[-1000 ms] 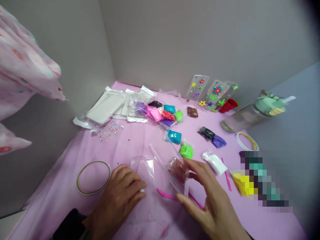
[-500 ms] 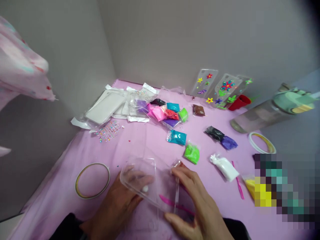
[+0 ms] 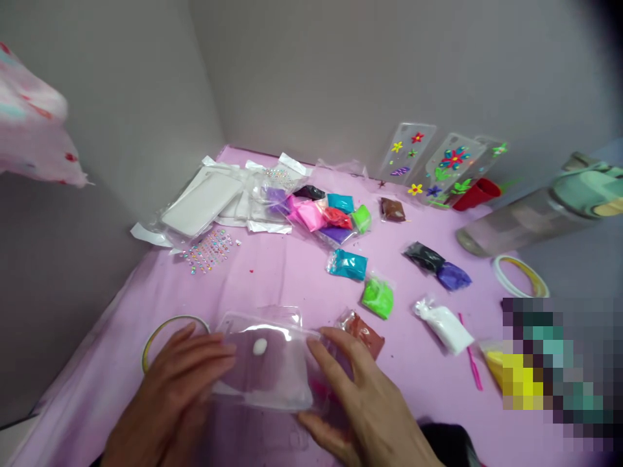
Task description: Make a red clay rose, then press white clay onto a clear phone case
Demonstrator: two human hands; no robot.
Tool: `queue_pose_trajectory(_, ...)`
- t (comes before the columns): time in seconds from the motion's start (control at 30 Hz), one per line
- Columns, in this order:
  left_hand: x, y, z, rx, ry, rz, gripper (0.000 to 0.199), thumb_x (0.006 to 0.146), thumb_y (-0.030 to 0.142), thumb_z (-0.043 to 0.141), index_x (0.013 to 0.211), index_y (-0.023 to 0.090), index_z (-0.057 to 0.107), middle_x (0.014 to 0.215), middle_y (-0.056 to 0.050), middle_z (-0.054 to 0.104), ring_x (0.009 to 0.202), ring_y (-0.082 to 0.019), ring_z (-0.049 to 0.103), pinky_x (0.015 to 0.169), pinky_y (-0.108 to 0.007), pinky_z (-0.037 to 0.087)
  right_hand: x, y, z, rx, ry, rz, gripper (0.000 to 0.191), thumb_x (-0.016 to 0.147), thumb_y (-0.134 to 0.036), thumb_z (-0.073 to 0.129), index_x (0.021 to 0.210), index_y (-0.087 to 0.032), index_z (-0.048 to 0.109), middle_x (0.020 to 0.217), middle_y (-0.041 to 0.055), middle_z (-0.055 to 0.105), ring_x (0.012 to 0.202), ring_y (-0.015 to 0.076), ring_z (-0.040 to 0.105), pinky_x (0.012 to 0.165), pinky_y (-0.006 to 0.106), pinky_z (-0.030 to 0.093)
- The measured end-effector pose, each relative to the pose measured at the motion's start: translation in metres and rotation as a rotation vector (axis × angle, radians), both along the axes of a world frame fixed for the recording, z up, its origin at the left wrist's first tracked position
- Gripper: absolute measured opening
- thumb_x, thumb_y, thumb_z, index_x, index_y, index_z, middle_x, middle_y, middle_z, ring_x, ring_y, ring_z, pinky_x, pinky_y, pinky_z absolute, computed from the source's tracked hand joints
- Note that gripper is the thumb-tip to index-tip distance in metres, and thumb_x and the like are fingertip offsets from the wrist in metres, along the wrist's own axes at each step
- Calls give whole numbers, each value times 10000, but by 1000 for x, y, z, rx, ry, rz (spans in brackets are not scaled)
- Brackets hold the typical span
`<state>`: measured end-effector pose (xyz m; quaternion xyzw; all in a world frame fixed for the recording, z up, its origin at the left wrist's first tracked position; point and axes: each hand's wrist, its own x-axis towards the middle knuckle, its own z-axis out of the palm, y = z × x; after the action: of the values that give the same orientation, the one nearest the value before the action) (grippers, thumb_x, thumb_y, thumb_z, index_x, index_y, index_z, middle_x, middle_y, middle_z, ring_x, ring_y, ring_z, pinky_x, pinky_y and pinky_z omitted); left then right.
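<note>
A clear phone case (image 3: pixel 287 379) is held tilted just over the purple cloth, with a small white clay blob (image 3: pixel 259 346) on it. My left hand (image 3: pixel 170 383) grips its left end, fingers laid along the edge and thumb hidden. At the opposite end, my right hand (image 3: pixel 374 395) has the case between thumb and fingers. Another clear outline, apparently a second case (image 3: pixel 294 443), shows beneath it. A reddish-brown clay packet (image 3: pixel 365 334) lies just beyond my right fingers. Something pink is blurred through the plastic near that hand.
Tape rings (image 3: pixel 146 353) lie at left and right. Clay packets in several colours, including green (image 3: pixel 378 298) and white (image 3: pixel 445 326), cover the middle and right. Packaged cases (image 3: pixel 202 204) and gem stickers (image 3: pixel 211 251) sit back left. Decorated cases (image 3: pixel 452 159) stand by a bottle (image 3: pixel 516 224).
My left hand has moved from under the case to its left end. The case has turned flatter and shifted left; the white blob now shows on it, and the brown packet is more exposed.
</note>
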<state>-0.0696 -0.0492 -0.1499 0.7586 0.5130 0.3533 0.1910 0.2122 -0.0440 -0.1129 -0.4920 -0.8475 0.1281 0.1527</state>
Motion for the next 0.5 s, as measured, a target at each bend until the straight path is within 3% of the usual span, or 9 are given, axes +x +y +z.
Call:
queue_pose_trajectory(0.1, 7, 0, -1, 49, 116, -153, 467, 933, 92, 451, 1329, 303, 581, 1235, 5, 727, 1211, -198, 623, 1270, -442, 221, -8, 6, 1, 12, -13, 43, 805, 683, -254, 890, 1358, -112, 475, 1306, 260, 593, 1153, 387, 653, 854, 485, 652)
queue_pose_trajectory(0.3, 14, 1, -8, 141, 307, -239, 433, 972, 132, 424, 1369, 219, 576, 1324, -24, 711, 1320, -175, 569, 1285, -404, 111, -14, 12, -7, 17, -25, 70, 812, 688, -218, 888, 1370, -110, 462, 1313, 248, 583, 1175, 383, 623, 885, 504, 636)
queue_pose_trajectory(0.4, 9, 2, -4, 148, 282, -221, 386, 986, 182, 462, 1352, 222, 578, 1303, -28, 714, 1354, -179, 526, 1288, -397, 113, -11, 12, -5, 80, -6, 68, 707, 753, -229, 828, 1353, -96, 478, 1300, 257, 580, 1178, 386, 618, 876, 503, 635)
queue_pose_trajectory(0.5, 0, 1, 9, 158, 205, -141, 357, 949, 253, 591, 1306, 262, 583, 1261, -24, 708, 1388, -219, 471, 1283, -429, 156, -5, 10, 7, 128, 80, 68, 516, 905, -340, 665, 1334, -96, 512, 1316, 250, 566, 1211, 360, 607, 908, 471, 621)
